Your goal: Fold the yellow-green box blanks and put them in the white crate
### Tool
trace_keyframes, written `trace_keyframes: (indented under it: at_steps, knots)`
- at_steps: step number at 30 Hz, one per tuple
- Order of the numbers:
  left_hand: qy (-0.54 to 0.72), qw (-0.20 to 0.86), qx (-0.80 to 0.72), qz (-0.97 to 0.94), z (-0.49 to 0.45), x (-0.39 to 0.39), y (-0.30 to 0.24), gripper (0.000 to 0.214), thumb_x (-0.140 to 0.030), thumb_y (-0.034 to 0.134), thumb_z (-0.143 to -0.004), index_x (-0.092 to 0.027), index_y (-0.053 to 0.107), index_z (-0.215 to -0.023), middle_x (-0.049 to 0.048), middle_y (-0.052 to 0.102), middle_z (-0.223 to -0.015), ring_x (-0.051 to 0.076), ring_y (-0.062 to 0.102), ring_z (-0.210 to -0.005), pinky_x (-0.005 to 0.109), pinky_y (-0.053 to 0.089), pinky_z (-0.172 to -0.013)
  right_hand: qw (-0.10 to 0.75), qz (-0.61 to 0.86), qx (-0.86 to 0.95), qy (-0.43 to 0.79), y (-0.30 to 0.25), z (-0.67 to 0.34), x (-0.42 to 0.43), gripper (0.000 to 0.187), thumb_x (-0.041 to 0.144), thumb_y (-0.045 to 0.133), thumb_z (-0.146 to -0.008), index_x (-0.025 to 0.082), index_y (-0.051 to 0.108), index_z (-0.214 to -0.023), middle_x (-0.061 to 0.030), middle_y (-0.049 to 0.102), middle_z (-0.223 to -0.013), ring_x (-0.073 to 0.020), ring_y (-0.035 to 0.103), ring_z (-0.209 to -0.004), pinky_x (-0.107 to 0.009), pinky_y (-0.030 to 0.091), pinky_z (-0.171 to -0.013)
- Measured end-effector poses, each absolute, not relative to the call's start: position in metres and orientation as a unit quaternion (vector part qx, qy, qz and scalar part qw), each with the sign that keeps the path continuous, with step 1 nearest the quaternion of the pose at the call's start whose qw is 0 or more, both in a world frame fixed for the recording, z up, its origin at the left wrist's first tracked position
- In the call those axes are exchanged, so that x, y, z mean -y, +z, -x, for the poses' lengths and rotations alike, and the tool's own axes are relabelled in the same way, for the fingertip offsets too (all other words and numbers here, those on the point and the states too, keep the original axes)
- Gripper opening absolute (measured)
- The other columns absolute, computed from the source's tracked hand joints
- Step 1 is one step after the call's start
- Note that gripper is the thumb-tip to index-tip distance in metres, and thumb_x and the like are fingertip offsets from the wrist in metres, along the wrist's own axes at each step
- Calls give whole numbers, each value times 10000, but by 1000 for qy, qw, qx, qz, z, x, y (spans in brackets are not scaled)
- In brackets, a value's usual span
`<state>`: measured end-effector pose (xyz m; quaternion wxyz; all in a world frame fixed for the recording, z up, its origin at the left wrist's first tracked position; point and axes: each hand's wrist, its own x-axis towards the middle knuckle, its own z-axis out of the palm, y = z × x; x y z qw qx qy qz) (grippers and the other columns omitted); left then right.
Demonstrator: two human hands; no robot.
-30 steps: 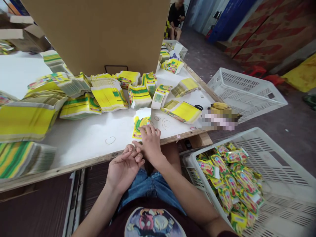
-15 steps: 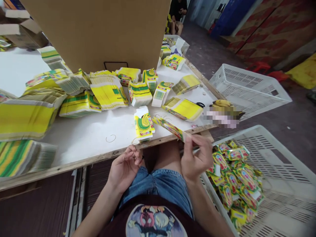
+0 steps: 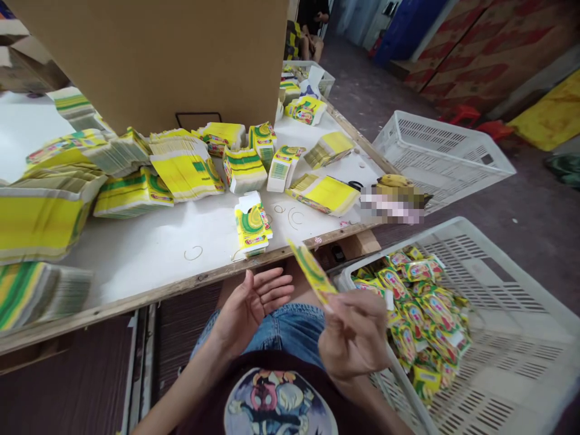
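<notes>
My right hand [image 3: 353, 338] is closed on a flat yellow and green carton blank [image 3: 312, 272], held edge-up over my lap. My left hand [image 3: 254, 302] is open beside it, palm up with fingers spread, holding nothing. A small stack of the same blanks [image 3: 252, 222] lies near the front edge of the white table [image 3: 149, 254]. Just right of my right hand stands a white plastic crate [image 3: 498, 356] with several folded yellow and green cartons [image 3: 421, 308] in it.
Piles of flat yellow blanks [image 3: 181, 169] cover the back and left of the table. A big brown cardboard sheet [image 3: 154, 54] stands behind them. A second white crate [image 3: 441, 157] leans on the floor at right. A seated person [image 3: 310, 27] is far back.
My right hand has brought the blank from the table edge down toward my lap. My left hand has opened from a loose curl to spread fingers. The view has shifted slightly right.
</notes>
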<state>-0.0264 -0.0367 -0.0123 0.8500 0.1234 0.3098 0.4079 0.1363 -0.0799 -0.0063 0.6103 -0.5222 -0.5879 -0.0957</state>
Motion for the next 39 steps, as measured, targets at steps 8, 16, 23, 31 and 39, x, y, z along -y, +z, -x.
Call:
trace_keyframes:
  at_steps: [8, 16, 23, 31, 39]
  knots:
    - [392, 873, -251, -144, 10, 41, -8, 515, -560, 681, -831, -148, 701, -1139, 141, 759, -1127, 300, 685, -1118, 403, 517, -979, 574, 462, 671, 80, -16, -123, 102, 340, 68, 615, -862, 274, 691, -1122, -40, 682, -844, -210, 646, -755, -393, 532, -659]
    - [367, 892, -221, -147, 15, 40, -5, 504, -445, 799, -753, -122, 700, -1128, 162, 762, -1113, 314, 706, -1063, 393, 537, -938, 491, 424, 750, 130, 0, -129, 97, 225, 292, 543, -928, 251, 672, -1108, -64, 701, -941, -229, 652, -855, -421, 526, -790]
    - [356, 902, -186, -160, 21, 42, -7, 358, -361, 845, -701, -154, 731, -970, 103, 790, -921, 299, 748, -935, 356, 574, -832, 382, 511, 761, 115, 12, -140, 76, 481, 243, 570, -919, 252, 503, -1395, -104, 624, -1366, -275, 586, -1154, -452, 425, -945]
    - [351, 901, -185, -173, 23, 41, -12, 417, -347, 813, -724, -137, 720, -1071, 126, 786, -950, 318, 750, -928, 397, 564, -856, 373, 507, 759, 165, 25, -142, 65, 311, 245, 574, -926, 230, 582, -1236, -68, 707, -1136, -247, 621, -1007, -422, 421, -879]
    - [366, 889, -218, -168, 29, 39, -10, 302, -325, 819, -714, -147, 768, -953, 77, 783, -825, 210, 731, -699, 285, 544, -700, 335, 522, 762, 186, 14, -147, 62, 419, 199, 640, -909, 239, 503, -1303, -97, 635, -1257, -266, 568, -1156, -421, 426, -948]
